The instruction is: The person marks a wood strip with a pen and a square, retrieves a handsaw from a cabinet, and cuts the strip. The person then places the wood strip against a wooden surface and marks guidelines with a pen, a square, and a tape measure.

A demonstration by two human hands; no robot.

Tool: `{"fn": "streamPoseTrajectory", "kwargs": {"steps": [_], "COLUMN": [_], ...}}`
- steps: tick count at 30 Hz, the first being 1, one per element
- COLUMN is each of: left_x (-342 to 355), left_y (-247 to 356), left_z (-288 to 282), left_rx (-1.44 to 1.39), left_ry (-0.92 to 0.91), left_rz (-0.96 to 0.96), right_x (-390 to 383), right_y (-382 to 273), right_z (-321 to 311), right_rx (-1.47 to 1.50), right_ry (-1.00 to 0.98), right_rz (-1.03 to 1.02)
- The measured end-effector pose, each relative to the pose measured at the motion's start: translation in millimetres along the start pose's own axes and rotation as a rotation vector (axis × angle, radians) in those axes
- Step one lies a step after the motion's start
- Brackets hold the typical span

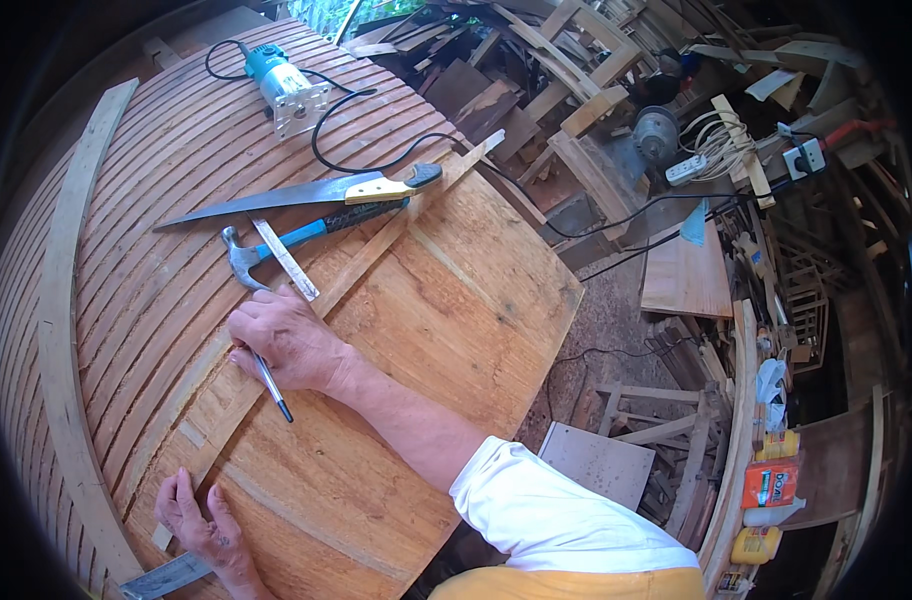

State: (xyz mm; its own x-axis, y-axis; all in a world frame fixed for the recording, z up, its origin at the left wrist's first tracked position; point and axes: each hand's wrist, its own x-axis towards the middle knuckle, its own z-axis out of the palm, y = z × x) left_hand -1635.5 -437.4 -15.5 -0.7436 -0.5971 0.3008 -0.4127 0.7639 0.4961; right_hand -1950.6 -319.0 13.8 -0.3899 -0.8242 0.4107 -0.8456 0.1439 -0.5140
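Note:
My right hand (pixel 291 338) is closed around a pen (pixel 272 388), whose dark end points down toward me. It rests at the edge of a long narrow wooden strip (pixel 361 262) lying across a large wooden panel (pixel 446 330). Close to the lower end of that strip, my left hand (pixel 204 528) has its fingers spread, the fingertips on or beside the strip. A flat grey metal piece (pixel 164 577) lies by the left wrist. Beyond my right hand are a claw hammer (pixel 296 237) with a blue handle, a handsaw (pixel 286 200) and a short pale marked strip (pixel 284 258).
A green trim router (pixel 281 85) stands on the grooved part of the panel, its black cord trailing right. A curved wooden strip (pixel 66 300) lies along the left. Scrap wood, a coiled cable (pixel 721 145), a power strip (pixel 687 170) and yellow bottles (pixel 756 546) crowd the right.

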Motion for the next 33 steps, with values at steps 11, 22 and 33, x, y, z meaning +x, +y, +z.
{"fn": "streamPoseTrajectory", "kwargs": {"steps": [11, 22, 33], "left_x": [3.0, 3.7, 2.7], "left_y": [5.4, 8.1, 4.5], "left_z": [-0.1, -1.1, 0.5], "left_rx": [0.005, -0.012, 0.000], "left_ry": [0.032, 0.028, 0.041], "left_rz": [0.017, -0.006, 0.020], "right_x": [0.1, 0.2, 0.8], "right_y": [0.0, -1.2, -1.3], "right_z": [-1.9, -2.4, -2.3], "right_rx": [-0.032, -0.022, -0.042], "right_ry": [-0.015, -0.010, -0.004], "right_rz": [-0.010, -0.009, -0.015]}}
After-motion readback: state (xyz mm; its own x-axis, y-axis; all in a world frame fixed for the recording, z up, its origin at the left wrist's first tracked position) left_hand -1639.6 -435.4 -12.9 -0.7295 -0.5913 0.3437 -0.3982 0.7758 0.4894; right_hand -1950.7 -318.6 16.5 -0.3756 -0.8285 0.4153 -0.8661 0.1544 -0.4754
